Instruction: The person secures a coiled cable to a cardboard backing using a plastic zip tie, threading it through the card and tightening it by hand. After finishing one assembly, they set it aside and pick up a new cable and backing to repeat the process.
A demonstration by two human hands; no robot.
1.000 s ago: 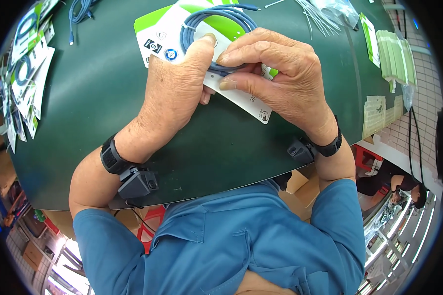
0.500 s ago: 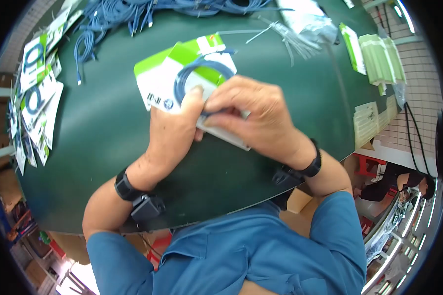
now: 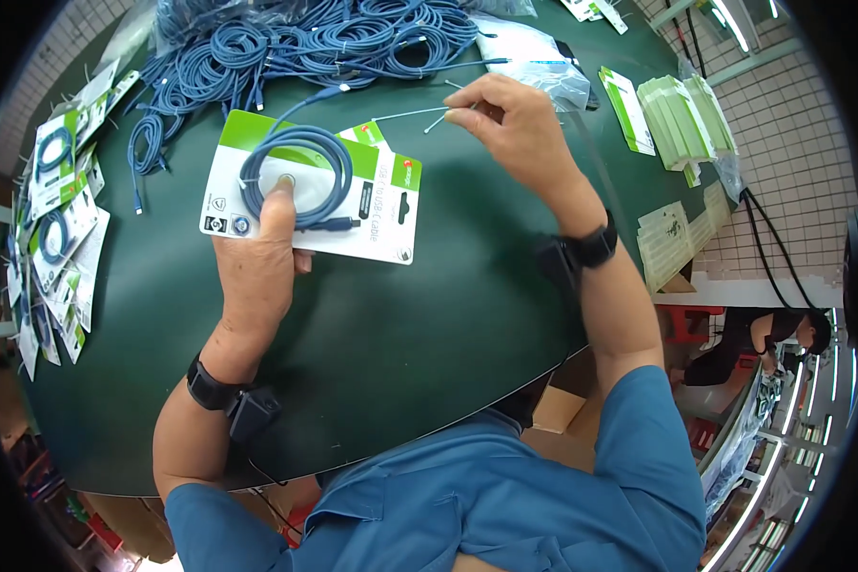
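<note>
My left hand (image 3: pixel 257 257) grips a white and green packaging card (image 3: pixel 381 229), thumb pressed on its front inside the ring of a coiled blue cable (image 3: pixel 338 176). The coil lies against the card, one plug near the card's lower part and the other end sticking out past the top edge. Farther right, my right hand (image 3: pixel 515 124) pinches thin white cable ties (image 3: pixel 412 113) between thumb and forefinger; how many it holds is unclear. Another green and white card (image 3: pixel 367 133) lies partly hidden behind the held one.
A heap of coiled blue cables (image 3: pixel 305 48) lies along the far side. Carded cables (image 3: pixel 62 210) pile up at the left edge. A plastic bag (image 3: pixel 534 62), stacked green cards (image 3: pixel 672 119) and a pale sheet (image 3: pixel 665 243) are on the right. Beyond, a person (image 3: pixel 758 343) sits.
My right hand has left the coil and moved right and away to the cable ties. My left hand has shifted left with the card and coil, now turned more toward view.
</note>
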